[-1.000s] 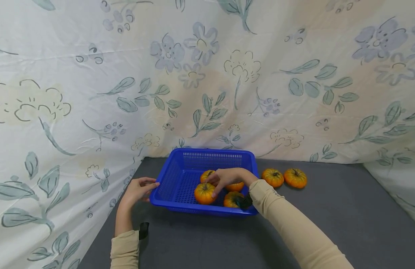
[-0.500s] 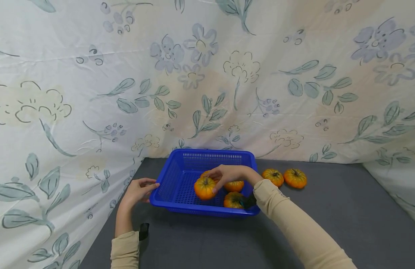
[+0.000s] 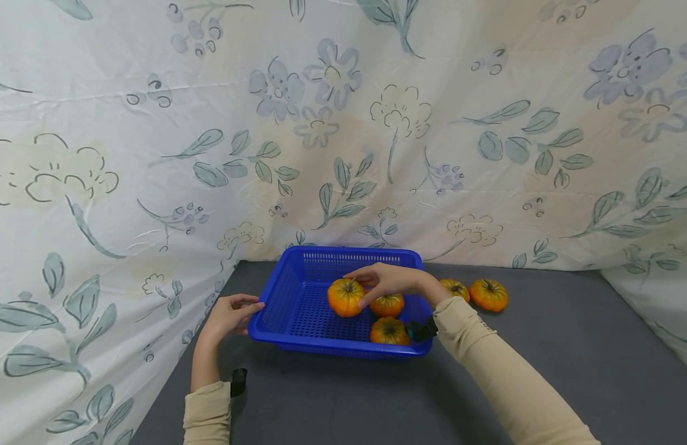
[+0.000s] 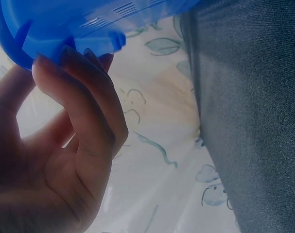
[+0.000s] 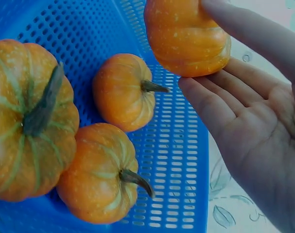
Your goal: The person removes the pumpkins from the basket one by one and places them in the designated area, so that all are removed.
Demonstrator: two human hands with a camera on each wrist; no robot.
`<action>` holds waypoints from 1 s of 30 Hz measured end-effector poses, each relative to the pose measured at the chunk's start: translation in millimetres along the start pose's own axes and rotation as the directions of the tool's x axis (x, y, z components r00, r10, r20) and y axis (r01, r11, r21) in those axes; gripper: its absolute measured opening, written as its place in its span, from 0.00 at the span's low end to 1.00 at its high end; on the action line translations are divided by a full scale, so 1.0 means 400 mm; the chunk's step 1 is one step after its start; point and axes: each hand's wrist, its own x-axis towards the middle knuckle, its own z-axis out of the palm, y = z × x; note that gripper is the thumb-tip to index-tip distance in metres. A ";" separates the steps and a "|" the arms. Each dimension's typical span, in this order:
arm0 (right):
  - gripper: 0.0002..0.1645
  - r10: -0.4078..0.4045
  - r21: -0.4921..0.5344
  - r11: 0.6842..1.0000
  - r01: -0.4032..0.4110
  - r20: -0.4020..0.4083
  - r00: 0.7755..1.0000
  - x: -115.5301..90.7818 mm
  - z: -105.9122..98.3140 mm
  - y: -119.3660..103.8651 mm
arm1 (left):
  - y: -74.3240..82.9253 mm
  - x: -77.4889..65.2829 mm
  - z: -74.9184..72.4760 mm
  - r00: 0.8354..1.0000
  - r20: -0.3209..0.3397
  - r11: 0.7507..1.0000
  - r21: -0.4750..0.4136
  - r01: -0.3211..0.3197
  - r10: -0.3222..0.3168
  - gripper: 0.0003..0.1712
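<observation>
My right hand [image 3: 390, 279] holds a small orange pumpkin [image 3: 345, 298] between thumb and fingers, raised over the blue plastic basket [image 3: 338, 347]. Below it, the right wrist view shows three more pumpkins in the basket: a large-looking near one [image 5: 26, 121], one beside it [image 5: 98, 172] and one farther off [image 5: 123, 92]. In the head view only two of these show, a back one [image 3: 387, 305] and a front one [image 3: 389, 332]. My left hand [image 3: 230, 318] pinches the basket's left rim, thumb on top and fingers curled beneath, as the left wrist view [image 4: 79, 131] also has it.
Two pumpkins lie on the dark grey table right of the basket: one [image 3: 455, 288] partly behind my right wrist, the other [image 3: 489, 295] beside it. A floral cloth [image 3: 343, 123] hangs behind the table and along its sides.
My right hand has lifted the pumpkin from the front part of the basket, moving it up, back and slightly right. My left hand keeps its place on the rim.
</observation>
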 end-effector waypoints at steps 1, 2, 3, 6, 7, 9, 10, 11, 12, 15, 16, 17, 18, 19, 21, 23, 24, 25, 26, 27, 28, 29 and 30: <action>0.42 -0.006 0.009 1.000 0.006 -0.003 1.000 -0.005 -0.003 0.002 | 0.000 0.000 0.000 1.000 0.000 1.000 0.000 0.000 0.000 0.27; 0.42 -0.012 0.014 1.000 0.013 -0.006 1.000 -0.009 -0.007 0.002 | 0.000 0.000 0.000 1.000 0.001 1.000 -0.001 0.000 0.000 0.27; 0.43 -0.016 0.010 1.000 0.016 -0.012 1.000 -0.015 -0.010 0.003 | 0.000 0.000 -0.001 1.000 0.001 1.000 -0.001 0.001 -0.001 0.27; 0.43 -0.024 0.011 1.000 0.025 -0.023 0.999 -0.033 -0.021 0.002 | -0.001 0.000 -0.001 1.000 0.001 1.000 0.003 0.004 -0.004 0.27; 0.43 -0.020 0.009 1.000 0.020 -0.030 0.999 -0.039 -0.025 0.002 | -0.001 0.000 -0.001 1.000 0.001 1.000 0.005 0.005 -0.005 0.27; 0.43 -0.011 0.015 1.000 0.012 -0.042 0.999 -0.051 -0.033 0.000 | -0.002 0.000 -0.001 1.000 0.001 1.000 0.007 0.006 -0.006 0.27; 0.43 -0.011 0.022 1.000 0.012 -0.047 0.999 -0.056 -0.037 0.001 | -0.002 0.000 -0.001 1.000 0.000 1.000 0.008 0.007 -0.007 0.27; 0.43 -0.011 0.030 0.999 0.013 -0.054 0.998 -0.060 -0.041 0.002 | -0.002 0.001 -0.001 1.000 0.000 1.000 0.007 0.007 -0.007 0.27; 0.43 -0.010 0.040 0.999 0.013 -0.064 0.998 -0.066 -0.044 0.003 | -0.002 0.001 -0.001 1.000 0.000 1.000 0.008 0.006 -0.006 0.27; 0.42 -0.014 0.058 0.998 0.019 -0.083 0.996 -0.078 -0.057 0.011 | -0.001 0.001 -0.001 1.000 0.002 1.000 0.006 0.002 -0.002 0.26; 0.42 -0.014 0.054 0.998 0.019 -0.093 0.996 -0.083 -0.062 0.014 | -0.001 0.001 -0.001 1.000 0.002 1.000 0.005 0.001 -0.001 0.26; 0.42 -0.009 0.057 0.998 0.015 -0.097 0.995 -0.088 -0.066 0.018 | -0.001 0.001 -0.001 1.000 0.003 1.000 0.004 -0.002 0.002 0.26; 0.43 -0.006 0.060 0.998 0.013 -0.101 0.995 -0.093 -0.071 0.022 | 0.000 0.001 -0.001 1.000 0.003 1.000 0.002 -0.003 0.003 0.26; 0.43 0.004 0.065 0.998 0.003 -0.106 0.994 -0.098 -0.075 0.026 | 0.001 0.001 -0.001 1.000 0.002 1.000 0.001 -0.004 0.004 0.26; 0.43 0.023 0.074 0.997 -0.014 -0.122 0.992 -0.110 -0.082 0.036 | 0.002 0.000 0.000 1.000 0.002 1.000 -0.001 -0.006 0.006 0.26; 0.44 0.028 0.091 0.996 -0.016 -0.136 0.990 -0.123 -0.089 0.046 | 0.003 -0.001 0.001 1.000 0.001 1.000 -0.003 -0.005 0.005 0.26; 0.44 0.032 0.096 0.995 -0.018 -0.150 0.988 -0.130 -0.092 0.050 | 0.003 -0.002 0.001 1.000 0.001 1.000 -0.002 -0.004 0.004 0.26; 0.45 0.036 0.099 0.995 -0.020 -0.162 0.986 -0.136 -0.094 0.054 | 0.004 -0.002 0.001 1.000 0.002 1.000 -0.001 -0.004 0.004 0.26; 0.45 0.028 0.098 0.995 -0.011 -0.173 0.985 -0.142 -0.097 0.059 | 0.004 -0.003 0.001 1.000 0.000 1.000 0.002 -0.004 0.004 0.26; 0.45 0.023 0.093 0.996 -0.006 -0.185 0.982 -0.148 -0.100 0.064 | 0.004 -0.003 0.001 1.000 -0.001 1.000 0.005 -0.006 0.006 0.26; 0.45 0.010 0.081 0.997 0.006 -0.194 0.981 -0.154 -0.103 0.067 | 0.004 -0.003 0.001 1.000 -0.001 1.000 0.006 -0.005 0.005 0.26; 0.45 0.013 0.085 0.996 0.005 -0.207 0.978 -0.159 -0.106 0.071 | 0.003 -0.004 0.001 1.000 -0.002 1.000 0.007 -0.006 0.006 0.26; 0.45 0.007 0.083 0.997 0.011 -0.214 0.977 -0.165 -0.110 0.076 | 0.003 -0.004 0.000 1.000 -0.002 1.000 0.007 -0.007 0.007 0.26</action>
